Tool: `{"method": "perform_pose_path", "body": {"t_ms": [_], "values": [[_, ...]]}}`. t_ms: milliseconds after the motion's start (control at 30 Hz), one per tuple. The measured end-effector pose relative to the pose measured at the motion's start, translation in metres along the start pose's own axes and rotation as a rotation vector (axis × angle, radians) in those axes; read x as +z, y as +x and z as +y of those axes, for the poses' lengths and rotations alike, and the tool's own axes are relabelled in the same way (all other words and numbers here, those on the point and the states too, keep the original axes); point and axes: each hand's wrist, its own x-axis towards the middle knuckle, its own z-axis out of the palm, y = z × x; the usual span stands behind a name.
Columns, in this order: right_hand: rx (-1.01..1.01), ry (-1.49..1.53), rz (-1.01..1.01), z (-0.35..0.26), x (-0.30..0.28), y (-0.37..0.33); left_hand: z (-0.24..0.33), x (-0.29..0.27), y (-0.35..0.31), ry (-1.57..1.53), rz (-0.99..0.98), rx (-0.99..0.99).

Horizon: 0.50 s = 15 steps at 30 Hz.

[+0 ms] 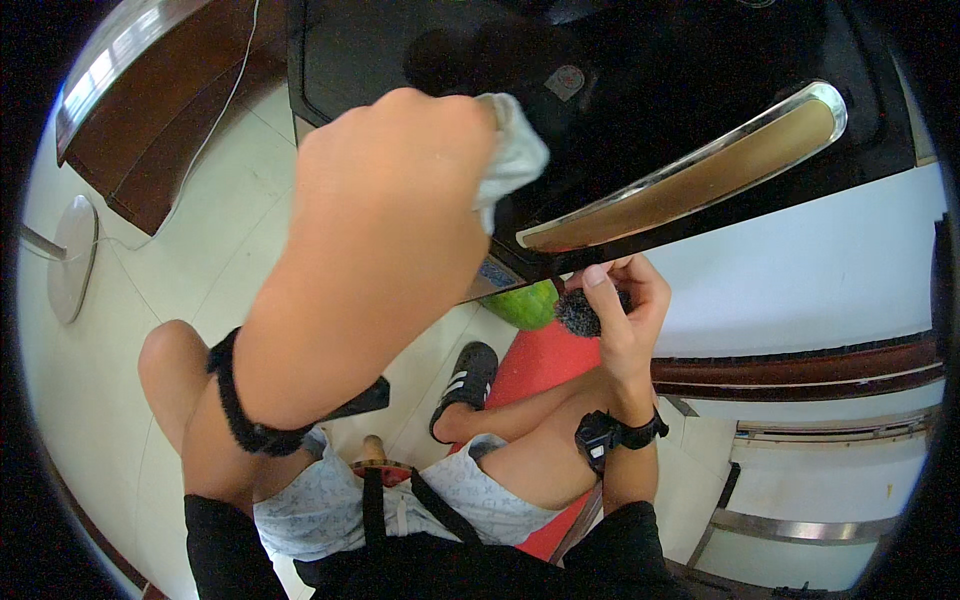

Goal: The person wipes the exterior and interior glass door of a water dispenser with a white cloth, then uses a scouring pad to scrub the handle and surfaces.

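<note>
My left hand (pixel 395 165) is closed around a bunched pale cloth (pixel 515 150), which pokes out past the fingers. It is held over a glossy black panel (pixel 680 100), beside a curved gold handle (pixel 690 170) with a chrome edge. Whether the cloth touches the panel I cannot tell. Below the panel's lower edge, my right hand (pixel 630 315) grips a dark grey scouring pad (pixel 578 313) between thumb and fingers. A green, mottled, rounded thing (pixel 525 305) sits just left of the pad, partly hidden by the panel's corner.
Dark brown wooden furniture (pixel 175 140) stands at the far left, with a white cable (pixel 215 125) trailing down it. A round pale stand base (pixel 73 260) is on the tiled floor (pixel 180 275). Red material (pixel 535 360) lies beneath my legs. A white surface (pixel 790 280) is at the right.
</note>
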Motion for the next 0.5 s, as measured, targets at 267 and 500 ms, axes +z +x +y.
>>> {"method": "perform_pose_path", "body": {"t_ms": [267, 500], "values": [[0.016, 0.012, 0.017, 0.002, 0.0, -0.004, 0.0, -0.022, 0.012, -0.387, 0.013, -0.042], [0.037, 0.0, 0.037, -0.001, 0.007, -0.005, 0.014, 0.028, 0.028, -0.403, 0.496, 0.348]]}}
